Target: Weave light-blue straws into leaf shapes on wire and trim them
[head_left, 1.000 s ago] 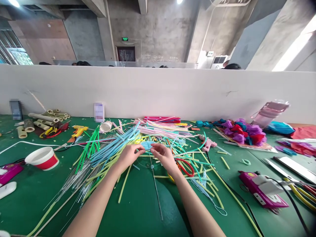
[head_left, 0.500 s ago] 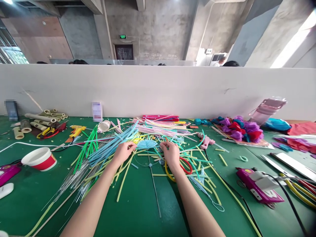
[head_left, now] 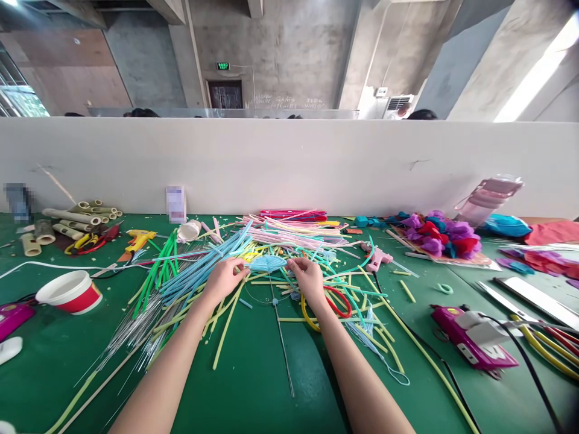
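A small light-blue fan-shaped piece [head_left: 268, 264] with ribbed lines is stretched between my two hands. My left hand [head_left: 225, 278] pinches its left end between thumb and fingertips. At the opposite tip, my right hand [head_left: 308, 279] is closed on the edge with thumb and forefinger. Below the fan a thin wire stem [head_left: 283, 349] runs down towards me, with a small blue knot near its top and a fine wire loop around it. Behind the hands lie piles of blue fuzzy sticks [head_left: 208, 268] and pink sticks [head_left: 289, 234].
Scissors with red and yellow handles [head_left: 338, 301] lie beside my right wrist. A pink glue gun [head_left: 376, 256] is further right, a yellow one [head_left: 139, 240] at left. A paper cup [head_left: 72, 292], a purple power strip [head_left: 470, 340] and a white partition [head_left: 289, 163] surround the work area.
My right hand has moved slightly left and now grips the fan's right tip. The fan looks flatter and a little lower. My left hand has barely moved.
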The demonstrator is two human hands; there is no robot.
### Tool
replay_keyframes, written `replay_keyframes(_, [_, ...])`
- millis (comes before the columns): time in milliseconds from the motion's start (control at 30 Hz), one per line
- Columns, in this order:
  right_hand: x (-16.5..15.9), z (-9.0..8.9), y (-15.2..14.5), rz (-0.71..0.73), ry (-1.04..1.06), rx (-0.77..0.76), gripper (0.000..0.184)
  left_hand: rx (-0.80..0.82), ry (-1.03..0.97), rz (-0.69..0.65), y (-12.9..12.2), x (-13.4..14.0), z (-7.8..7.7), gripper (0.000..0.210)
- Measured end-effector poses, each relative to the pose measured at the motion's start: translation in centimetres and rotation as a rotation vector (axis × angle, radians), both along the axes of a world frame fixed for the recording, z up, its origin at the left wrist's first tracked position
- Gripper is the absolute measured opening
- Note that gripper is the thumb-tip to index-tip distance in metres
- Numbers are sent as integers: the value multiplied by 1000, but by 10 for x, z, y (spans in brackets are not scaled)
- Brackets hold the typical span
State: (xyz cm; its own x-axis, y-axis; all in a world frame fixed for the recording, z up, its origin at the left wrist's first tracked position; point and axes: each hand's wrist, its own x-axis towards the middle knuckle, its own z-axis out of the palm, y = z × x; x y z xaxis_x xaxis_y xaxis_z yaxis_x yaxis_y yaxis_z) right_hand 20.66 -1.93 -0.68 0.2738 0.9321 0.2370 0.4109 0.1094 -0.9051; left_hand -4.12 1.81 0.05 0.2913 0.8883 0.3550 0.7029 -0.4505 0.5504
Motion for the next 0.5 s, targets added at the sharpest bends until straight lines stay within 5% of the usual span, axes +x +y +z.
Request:
replay_keyframes(100, [-4, 1, 0, 52, 169, 61, 36, 120, -14, 214, 0, -16, 9, 24])
replay_keyframes(200, [-11, 1, 0, 112, 297, 113, 36, 166, 179, 455, 2, -35, 11, 31])
replay_keyframes(500, [-28, -6, -2, 206, 150, 140, 38, 162, 352, 379, 10, -40, -6, 18])
